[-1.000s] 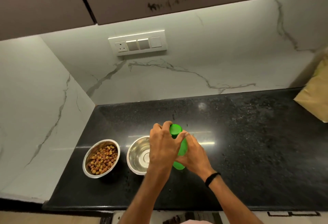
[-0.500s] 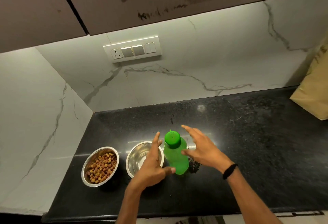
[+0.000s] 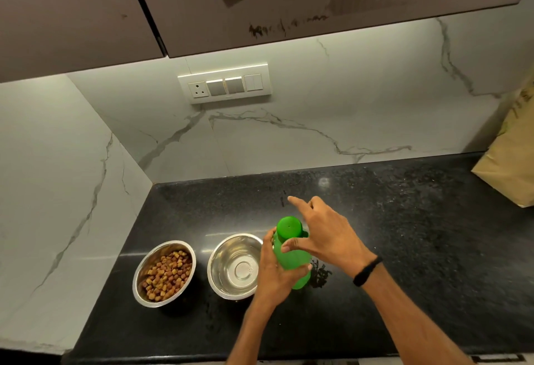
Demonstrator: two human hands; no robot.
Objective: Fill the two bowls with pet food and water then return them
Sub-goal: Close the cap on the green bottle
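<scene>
A green bottle (image 3: 291, 259) stands upright on the black worktop (image 3: 404, 234), just to the right of two steel bowls, with its green cap (image 3: 289, 227) on. The left hand (image 3: 273, 275) grasps the bottle's body from the left, fingers and thumb curled round it. The right hand (image 3: 326, 237) is released above the cap, fingers spread and forefinger stretched toward the wall, its thumb lying across the bottle's neck. The near bowl (image 3: 234, 266) shows a shiny base; whether it holds water I cannot tell. The left bowl (image 3: 137, 278) is filled with brown kibble (image 3: 167, 273). A brown paper bag (image 3: 508, 162) leans at the worktop's far right.
</scene>
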